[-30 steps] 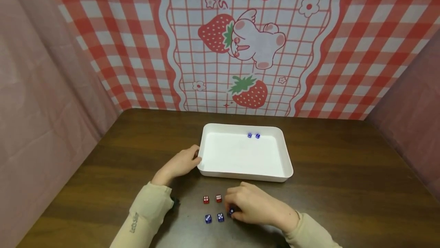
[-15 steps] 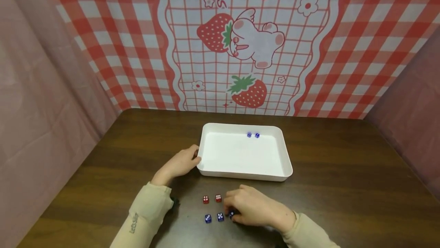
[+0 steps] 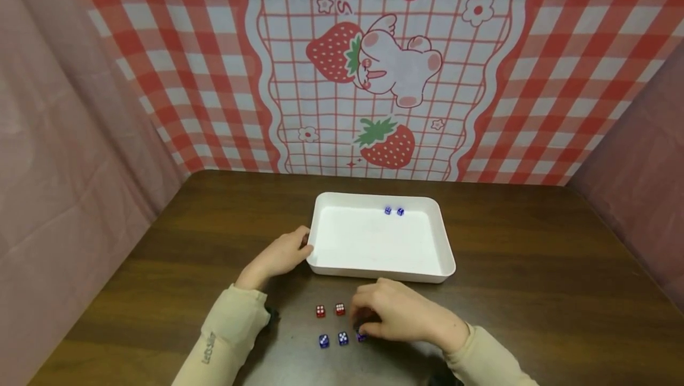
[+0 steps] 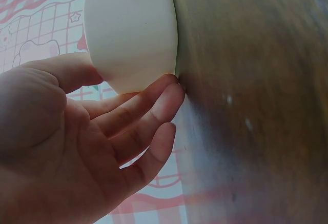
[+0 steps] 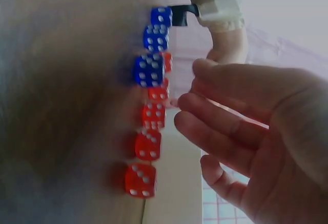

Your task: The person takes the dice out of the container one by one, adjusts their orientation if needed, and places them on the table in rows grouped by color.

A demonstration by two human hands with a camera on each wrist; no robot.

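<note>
Grip status: right hand [image 3: 398, 316] released, fingers relaxed above the dice [image 5: 148, 69] rowed on the counter [image 3: 534, 291]; left hand [image 3: 278, 255] rests flat-fingered against the white tray [image 3: 446, 255]. Risk: a careless fingertip likely knocks neighbouring dice askew.

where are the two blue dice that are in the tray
In the head view, the two blue dice sit side by side inside the white tray, against its far wall, right of centre.

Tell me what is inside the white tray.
Two blue dice lie side by side near the far wall of the white tray; the rest of its floor shows bare white. The strip behind the near wall is hidden from the head camera.
</note>
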